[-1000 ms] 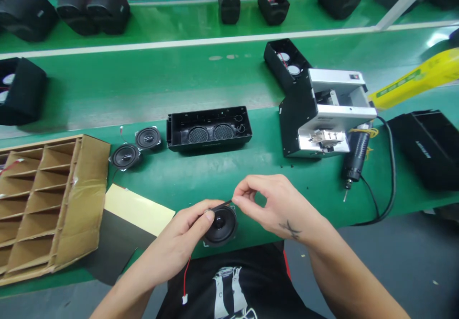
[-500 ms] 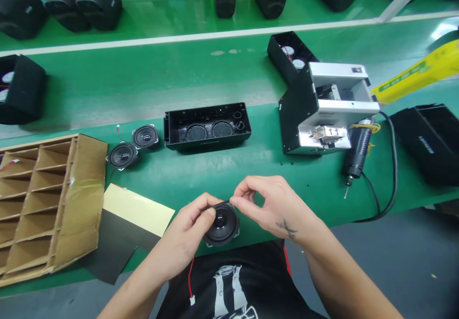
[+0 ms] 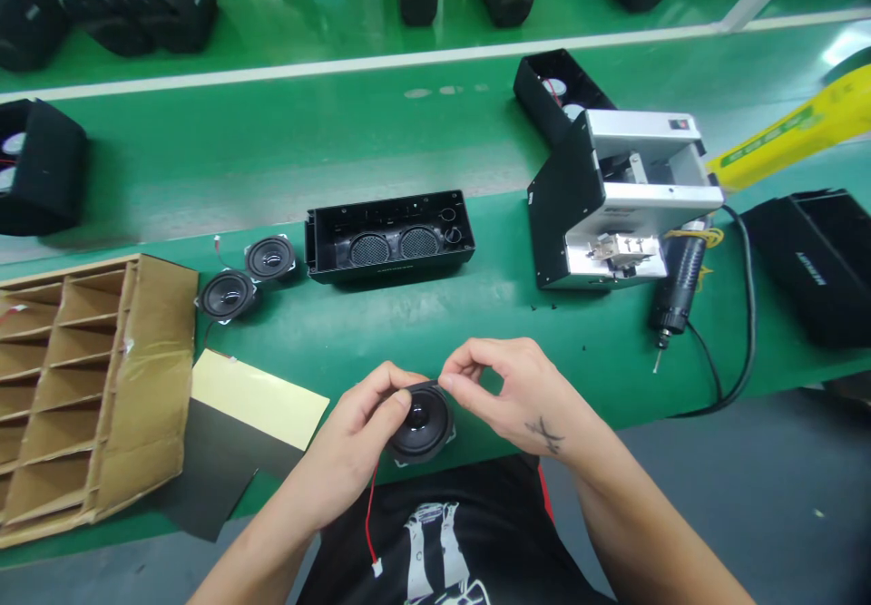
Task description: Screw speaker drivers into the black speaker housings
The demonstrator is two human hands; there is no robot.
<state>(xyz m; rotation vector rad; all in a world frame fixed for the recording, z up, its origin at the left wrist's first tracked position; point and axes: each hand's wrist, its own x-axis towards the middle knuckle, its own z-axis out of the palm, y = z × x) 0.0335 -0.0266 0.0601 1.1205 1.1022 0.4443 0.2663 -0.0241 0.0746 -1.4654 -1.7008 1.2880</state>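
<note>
I saw both forearms point(image 3: 272, 541) bare, a small dark tattoo point(image 3: 544, 433) behind the right hand point(image 3: 513, 396), and a black shirt point(image 3: 476, 532) with a white print.

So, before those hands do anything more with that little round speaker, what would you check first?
1. Grip: left hand holds the speaker by its rim, above the bench edge: ok.
2. Right hand fingers pinch at the speaker's upper rim; what they pinch: cannot tell.
3. Red wire hangs free below the speaker, white plug unsnagged: ok.
4. Open black housing lies on the green bench, opening facing the person: ok.
5. Electric screwdriver lies beside the screw feeder, untouched: ok.
</note>
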